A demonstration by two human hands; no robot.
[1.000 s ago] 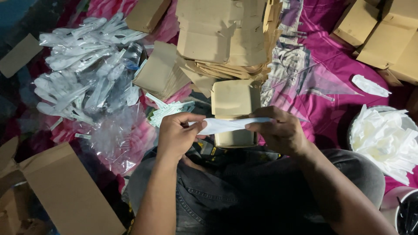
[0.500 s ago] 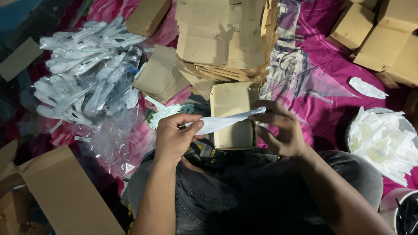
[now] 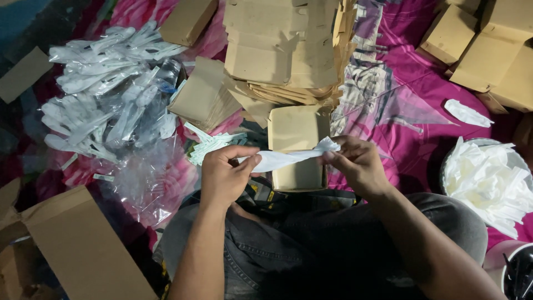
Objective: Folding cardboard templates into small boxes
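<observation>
Whereas a second ago it lay level, the white napkin now tilts, right end higher. My left hand and right hand stay pinched on its ends, above the brown box.

A white napkin, thin and crumpled, is stretched almost flat between the left hand and the right hand, its right end a little higher. It hangs above a brown box, perhaps not touching it
</observation>
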